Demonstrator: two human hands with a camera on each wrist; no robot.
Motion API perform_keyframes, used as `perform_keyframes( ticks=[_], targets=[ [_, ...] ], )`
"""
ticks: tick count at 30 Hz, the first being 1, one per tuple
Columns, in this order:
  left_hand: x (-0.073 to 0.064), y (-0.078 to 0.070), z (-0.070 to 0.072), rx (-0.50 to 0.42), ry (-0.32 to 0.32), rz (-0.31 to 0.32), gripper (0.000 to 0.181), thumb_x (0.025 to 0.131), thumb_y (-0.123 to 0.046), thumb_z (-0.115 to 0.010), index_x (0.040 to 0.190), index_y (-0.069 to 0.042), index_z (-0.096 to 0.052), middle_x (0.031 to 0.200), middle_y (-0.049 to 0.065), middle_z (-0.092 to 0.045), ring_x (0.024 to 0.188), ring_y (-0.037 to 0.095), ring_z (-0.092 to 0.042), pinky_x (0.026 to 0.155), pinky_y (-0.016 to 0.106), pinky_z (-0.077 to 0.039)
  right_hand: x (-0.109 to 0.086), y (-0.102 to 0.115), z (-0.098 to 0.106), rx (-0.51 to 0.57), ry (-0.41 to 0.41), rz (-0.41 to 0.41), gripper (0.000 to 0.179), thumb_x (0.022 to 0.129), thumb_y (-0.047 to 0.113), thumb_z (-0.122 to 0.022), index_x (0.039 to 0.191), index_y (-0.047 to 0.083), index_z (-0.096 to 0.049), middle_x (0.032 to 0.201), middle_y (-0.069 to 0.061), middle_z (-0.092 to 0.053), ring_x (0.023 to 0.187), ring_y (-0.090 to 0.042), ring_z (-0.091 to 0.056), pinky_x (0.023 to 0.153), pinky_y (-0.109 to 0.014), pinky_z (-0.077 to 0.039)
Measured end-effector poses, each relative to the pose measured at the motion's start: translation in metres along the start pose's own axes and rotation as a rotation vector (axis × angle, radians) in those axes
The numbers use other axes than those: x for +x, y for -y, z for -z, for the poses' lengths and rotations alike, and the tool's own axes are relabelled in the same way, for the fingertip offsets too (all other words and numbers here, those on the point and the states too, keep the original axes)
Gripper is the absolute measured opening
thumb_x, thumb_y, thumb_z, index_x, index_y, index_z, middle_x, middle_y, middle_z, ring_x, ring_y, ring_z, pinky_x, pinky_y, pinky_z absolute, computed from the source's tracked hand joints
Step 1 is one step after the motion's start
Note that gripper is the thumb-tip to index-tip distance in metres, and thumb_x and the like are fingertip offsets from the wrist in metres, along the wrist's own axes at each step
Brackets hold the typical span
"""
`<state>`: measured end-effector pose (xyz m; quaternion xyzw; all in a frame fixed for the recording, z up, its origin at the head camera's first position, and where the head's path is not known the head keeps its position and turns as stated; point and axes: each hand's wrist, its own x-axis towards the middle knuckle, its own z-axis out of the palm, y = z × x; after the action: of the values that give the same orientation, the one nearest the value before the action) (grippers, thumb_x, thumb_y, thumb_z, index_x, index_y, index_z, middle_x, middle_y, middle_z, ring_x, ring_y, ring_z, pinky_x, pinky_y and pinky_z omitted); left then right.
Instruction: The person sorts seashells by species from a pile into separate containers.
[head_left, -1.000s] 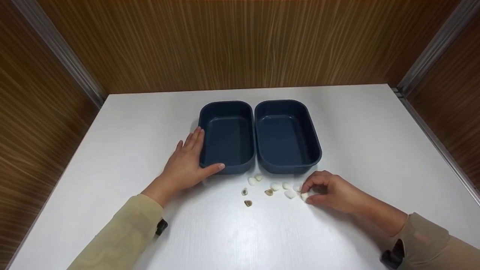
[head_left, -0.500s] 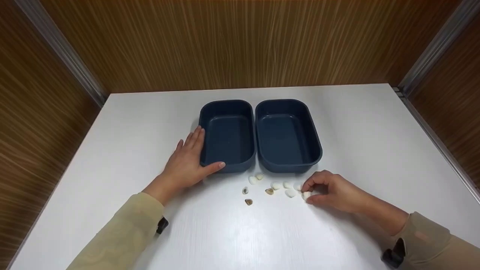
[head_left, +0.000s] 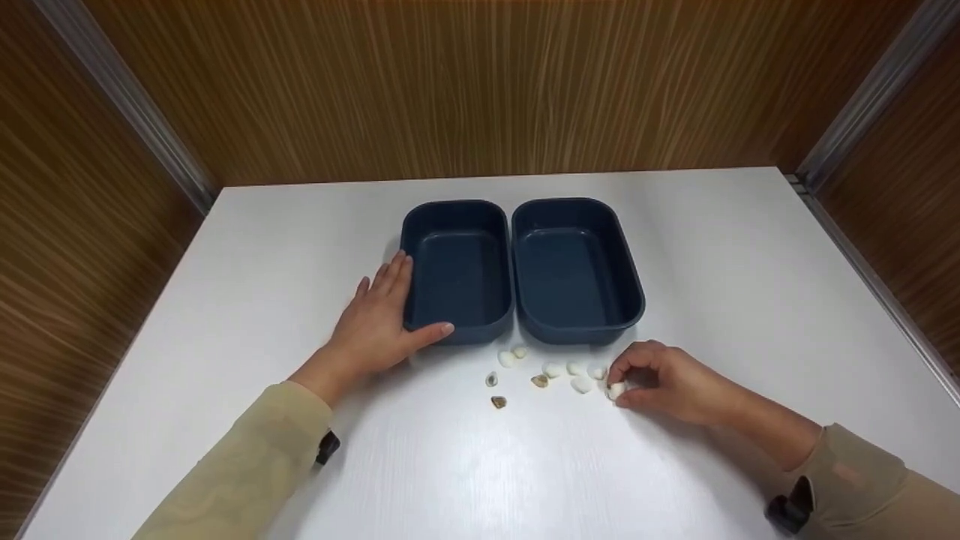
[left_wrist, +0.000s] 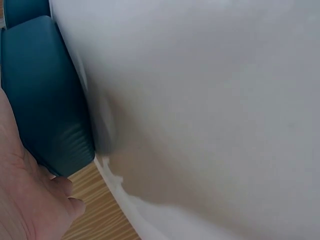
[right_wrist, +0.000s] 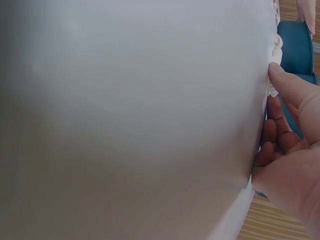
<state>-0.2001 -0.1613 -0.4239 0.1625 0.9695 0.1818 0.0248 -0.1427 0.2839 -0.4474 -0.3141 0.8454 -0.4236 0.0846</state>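
Two dark blue rectangular containers stand side by side in the head view. My left hand point(head_left: 373, 326) rests against the near left corner of the left container point(head_left: 496, 328), its fingers straight along the side and the thumb across the front rim. Near the front of the right container point(head_left: 581, 334), my right hand point(head_left: 671, 382) pinches a small white shell point(head_left: 616, 391) between thumb and fingertips, at the tabletop. In the right wrist view the fingers partly hide this shell. Several white shells point(head_left: 581, 385) lie just left of those fingertips, along with a few brownish shells point(head_left: 499, 403).
The white table point(head_left: 480, 472) is bounded by a wood-grain panel point(head_left: 495, 90) at the back and similar panels on both sides. Both containers sit close together behind the shells.
The view has shifted very slightly. My right fingertips stay at the white shell, which appears a little turned between them; my left hand stays against the left container.
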Motion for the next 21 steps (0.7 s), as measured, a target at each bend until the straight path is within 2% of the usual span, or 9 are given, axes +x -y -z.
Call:
perform_keyframes(
  ticks=[6, 16, 21],
  targets=[
    [0.000, -0.002, 0.002, 0.005, 0.009, 0.003, 0.128, 0.087, -0.094, -0.043, 0.170, -0.006, -0.004, 0.178, 0.008, 0.000, 0.164, 0.032, -0.006, 0.130, 0.055, -0.003, -0.001, 0.002, -0.001, -0.002, 0.008, -0.008, 0.019, 0.089, 0.008, -0.087, 0.103, 0.015, -0.076, 0.102, 0.001, -0.072, 0.097, -0.012, -0.065, 0.088, -0.018, -0.053],
    [0.001, -0.003, 0.003, 0.013, 0.019, 0.010, 0.126, 0.088, -0.092, -0.046, 0.170, -0.005, -0.005, 0.178, 0.010, 0.000, 0.163, 0.034, -0.006, 0.130, 0.055, -0.004, 0.001, 0.007, 0.002, -0.117, 0.025, 0.005, 0.019, 0.088, 0.018, -0.089, 0.102, 0.019, -0.077, 0.086, 0.012, -0.067, 0.077, -0.006, -0.059, 0.069, -0.017, -0.049],
    [0.001, -0.003, 0.003, 0.022, 0.016, 0.008, 0.127, 0.088, -0.093, -0.045, 0.170, -0.005, -0.004, 0.178, 0.010, 0.001, 0.163, 0.035, -0.007, 0.130, 0.055, -0.004, 0.002, 0.010, 0.006, -0.137, 0.063, 0.011, 0.020, 0.089, 0.010, -0.088, 0.106, 0.017, -0.079, 0.087, 0.011, -0.068, 0.077, -0.005, -0.062, 0.071, -0.018, -0.053]
  ],
)
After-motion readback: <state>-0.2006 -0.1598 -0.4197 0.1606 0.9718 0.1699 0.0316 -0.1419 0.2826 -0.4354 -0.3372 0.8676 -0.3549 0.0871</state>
